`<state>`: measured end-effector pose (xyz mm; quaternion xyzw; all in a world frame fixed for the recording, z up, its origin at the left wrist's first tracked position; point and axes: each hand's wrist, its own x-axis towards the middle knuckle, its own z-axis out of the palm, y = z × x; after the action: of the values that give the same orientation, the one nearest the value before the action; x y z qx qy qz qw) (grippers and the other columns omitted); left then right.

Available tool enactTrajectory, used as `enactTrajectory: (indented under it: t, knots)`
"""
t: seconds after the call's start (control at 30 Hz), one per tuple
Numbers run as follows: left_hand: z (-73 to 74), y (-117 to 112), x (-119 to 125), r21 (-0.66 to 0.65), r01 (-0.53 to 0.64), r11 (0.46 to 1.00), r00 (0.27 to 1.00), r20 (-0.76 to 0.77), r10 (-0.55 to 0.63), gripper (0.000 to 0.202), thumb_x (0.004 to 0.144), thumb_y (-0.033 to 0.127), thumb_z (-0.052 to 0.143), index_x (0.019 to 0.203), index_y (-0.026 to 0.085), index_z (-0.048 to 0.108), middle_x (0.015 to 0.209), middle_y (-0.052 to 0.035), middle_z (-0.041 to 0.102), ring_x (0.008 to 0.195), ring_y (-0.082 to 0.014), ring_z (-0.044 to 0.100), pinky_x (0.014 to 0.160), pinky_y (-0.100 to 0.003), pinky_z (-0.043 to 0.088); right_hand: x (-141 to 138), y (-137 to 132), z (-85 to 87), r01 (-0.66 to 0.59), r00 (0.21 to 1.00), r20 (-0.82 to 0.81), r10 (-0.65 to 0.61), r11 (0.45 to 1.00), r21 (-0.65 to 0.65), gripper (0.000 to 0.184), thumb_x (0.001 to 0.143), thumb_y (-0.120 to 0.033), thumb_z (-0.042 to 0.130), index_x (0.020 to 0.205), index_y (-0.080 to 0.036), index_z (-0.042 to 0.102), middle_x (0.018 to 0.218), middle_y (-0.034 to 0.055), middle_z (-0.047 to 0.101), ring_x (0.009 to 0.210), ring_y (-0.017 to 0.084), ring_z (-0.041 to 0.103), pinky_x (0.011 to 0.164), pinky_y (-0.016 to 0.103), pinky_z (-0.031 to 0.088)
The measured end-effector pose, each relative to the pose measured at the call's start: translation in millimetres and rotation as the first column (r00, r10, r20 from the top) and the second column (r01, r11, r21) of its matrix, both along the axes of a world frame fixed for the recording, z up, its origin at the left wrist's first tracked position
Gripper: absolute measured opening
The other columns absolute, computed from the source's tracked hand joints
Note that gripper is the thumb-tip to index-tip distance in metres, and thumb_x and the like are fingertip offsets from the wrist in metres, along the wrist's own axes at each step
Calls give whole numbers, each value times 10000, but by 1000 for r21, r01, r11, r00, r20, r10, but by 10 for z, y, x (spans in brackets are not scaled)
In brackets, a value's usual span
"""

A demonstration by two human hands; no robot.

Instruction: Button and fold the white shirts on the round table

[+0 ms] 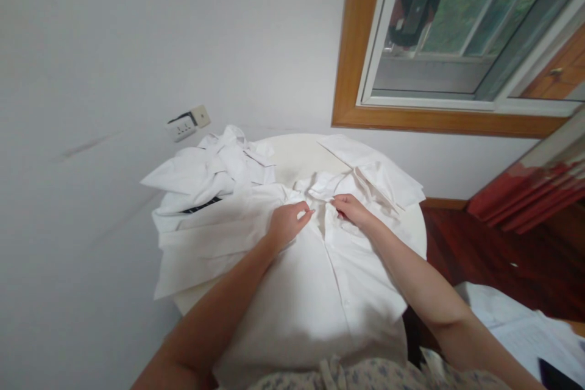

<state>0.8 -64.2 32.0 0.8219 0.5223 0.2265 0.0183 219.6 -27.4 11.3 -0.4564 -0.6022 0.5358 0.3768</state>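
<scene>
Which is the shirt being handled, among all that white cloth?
Below and left of the window, find the round table. A white shirt covers its near side, the left hand and right hand at its collar. Unlike the crumpled white heap at back left, it lies spread out, its front seam running toward the person's floral top.

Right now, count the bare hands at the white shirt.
2: the left hand and, to its right, the right hand, both at the neck end of the white shirt. No other hand shows.
</scene>
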Motion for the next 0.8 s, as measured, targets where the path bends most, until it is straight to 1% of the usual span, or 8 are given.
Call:
enactTrajectory:
  t: [0.17, 0.27, 0.33, 0.43, 0.57, 0.67, 0.73, 0.8]
  knots:
    - [50, 14, -38, -52, 163, 985, 986, -16, -165, 377, 860, 571, 496, 1007, 254, 637, 863, -8, 716, 808, -172, 650, 729, -245, 420, 48, 18, 154, 142, 972, -178, -156, 986, -90, 375, 657, -461, 642, 529, -215, 391, 441, -83, 352, 385, 67, 342, 397, 207, 278]
    - [183, 25, -82, -96, 307, 947, 943, -105, -316, 445, 791, 614, 569, 1052, 259, 632, 909, -15, 706, 867, -186, 638, 791, -259, 415, 77, -18, 378, 152, 975, -166, -148, 988, 10, 382, 698, -477, 624, 537, -212, 401, 451, -72, 364, 388, 70, 365, 394, 206, 294]
    - [361, 61, -128, -90, 353, 931, 913, -182, -364, 418, 804, 597, 565, 1024, 251, 647, 902, -25, 697, 885, -195, 624, 829, -280, 400, 109, 0, 573, 176, 976, -151, -158, 978, 112, 379, 738, -482, 598, 551, -210, 413, 464, -61, 381, 398, 75, 382, 400, 207, 315]
    - [750, 199, -201, 13, 310, 951, 927, -228, -299, 344, 893, 509, 479, 964, 218, 649, 871, -48, 670, 905, -202, 592, 873, -316, 374, 136, 161, 893, 299, 948, -183, -262, 927, 224, 379, 773, -485, 582, 579, -214, 402, 483, -56, 384, 418, 79, 393, 409, 203, 333]
    - [1168, 504, -248, 231, 159, 960, 965, -243, -102, 333, 934, 438, 424, 972, 171, 619, 934, -105, 635, 1024, -253, 524, 947, -396, 330, 25, 535, 1195, 499, 866, -222, -448, 799, 335, 359, 853, -480, 497, 627, -218, 402, 535, -40, 433, 485, 101, 458, 481, 210, 390]
    - [1142, 662, -231, 279, 38, 960, 964, -262, 38, 246, 920, 314, 459, 1037, 156, 608, 1016, -141, 609, 1098, -290, 479, 977, -443, 313, -141, 726, 1166, 548, 810, -70, -583, 709, 444, 327, 912, -428, 414, 669, -213, 457, 612, -3, 530, 602, 135, 534, 593, 238, 430]
    - [987, 660, -181, 268, -20, 963, 969, -233, 84, 266, 880, 185, 484, 1123, 171, 590, 1116, -146, 577, 1155, -294, 450, 1021, -474, 279, -238, 772, 1023, 483, 793, 94, -603, 714, 506, 241, 904, -364, 449, 734, -208, 519, 669, 11, 586, 674, 151, 560, 668, 256, 435]
    - [804, 550, -68, 253, -23, 967, 988, -144, 61, 339, 839, 110, 494, 1157, 189, 580, 1233, -138, 524, 1220, -285, 411, 1070, -484, 247, -292, 785, 839, 381, 807, 208, -552, 757, 531, 110, 866, -307, 521, 834, -210, 561, 696, 4, 612, 702, 156, 573, 716, 268, 436]
